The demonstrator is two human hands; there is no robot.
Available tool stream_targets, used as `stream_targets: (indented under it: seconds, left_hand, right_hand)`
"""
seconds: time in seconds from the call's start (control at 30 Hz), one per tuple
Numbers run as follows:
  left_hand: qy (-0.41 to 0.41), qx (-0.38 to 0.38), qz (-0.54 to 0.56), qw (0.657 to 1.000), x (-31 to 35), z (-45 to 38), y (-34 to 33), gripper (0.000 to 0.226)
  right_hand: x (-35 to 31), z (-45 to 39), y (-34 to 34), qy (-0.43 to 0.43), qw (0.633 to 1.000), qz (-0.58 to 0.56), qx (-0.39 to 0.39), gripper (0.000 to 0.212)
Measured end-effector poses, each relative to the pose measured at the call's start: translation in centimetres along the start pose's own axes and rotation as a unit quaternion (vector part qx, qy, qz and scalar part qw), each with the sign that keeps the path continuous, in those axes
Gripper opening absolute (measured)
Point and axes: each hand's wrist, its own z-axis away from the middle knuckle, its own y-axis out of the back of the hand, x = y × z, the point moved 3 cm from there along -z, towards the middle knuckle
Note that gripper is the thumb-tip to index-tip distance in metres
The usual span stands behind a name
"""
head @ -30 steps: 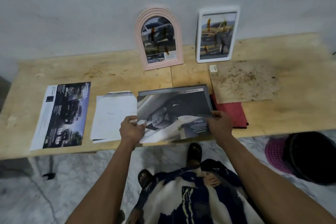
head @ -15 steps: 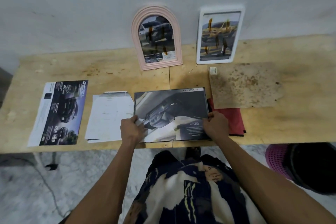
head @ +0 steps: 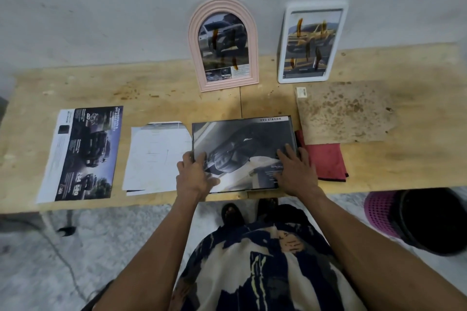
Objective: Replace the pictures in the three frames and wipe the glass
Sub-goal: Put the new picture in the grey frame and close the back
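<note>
Left hand (head: 194,177) grips dark glossy car print (head: 242,151) edge; right hand (head: 295,169) lies spread flat on it. Risk: paper creases or misaligns if pressed unevenly.

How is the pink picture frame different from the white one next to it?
The pink ridged plastic frame has a rounded arch top, while the white smooth frame is a rectangle with rounded corners. The pink frame holds a picture of a silver-grey car; the white frame's picture is mostly yellow. The pink frame stands to the left, the white one to the right. Both lean upright against the wall on the wooden table, and both have brownish streaks on the glass.
</note>
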Motion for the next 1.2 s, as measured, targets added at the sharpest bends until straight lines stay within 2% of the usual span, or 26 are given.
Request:
stream_targets:
  seconds: [0.2, 0.33, 0.43, 0.57, 0.7, 0.9, 1.07, 1.2]
  left_hand:
    - [-0.016, 0.005, -0.027, 0.999, -0.5, -0.3, -0.4, 0.071]
    - [-0.019, 0.01, -0.031, 0.999, -0.6, -0.5, -0.4, 0.072]
    - [-0.001, 0.015, -0.026, 1.0, -0.4, -0.5, -0.1, 0.077]
    - [0.03, 0.064, -0.004, 0.997, 1.7, -0.6, 0.5, 0.082]
    - [-0.017, 0.094, 0.016, 0.995, 6.7, -1.3, 0.7, 0.079]
    - [-0.068, 0.065, 0.12, 0.988, 15.8, -2.4, -1.5, 0.071]
    - [-0.072, 0.029, 0.165, 0.983, 23.6, -3.4, -3.0, 0.071]
    - [-0.067, 0.014, 0.158, 0.985, 29.7, -4.6, -3.8, 0.055]
  right_hand:
    - [-0.7, -0.2, -0.6, -0.009, 0.999, 0.034, 0.011, 0.07]
    - [-1.2, -0.4, 0.1, -0.011, 0.998, 0.035, 0.041, 0.061]
    - [-1.1, 0.0, 1.0, -0.01, 0.994, -0.033, 0.103, 0.05]
    - [0.8, 0.9, 2.2, -0.035, 0.97, -0.164, 0.179, 0.043]
    - [4.7, 0.8, 3.9, -0.081, 0.953, -0.206, 0.208, 0.043]
    - [13.1, -1.6, 6.4, -0.141, 0.939, -0.238, 0.203, 0.043]
    - [20.0, -4.3, 9.6, -0.157, 0.937, -0.248, 0.189, 0.053]
    - [24.8, -7.0, 11.5, -0.182, 0.93, -0.272, 0.167, 0.056]
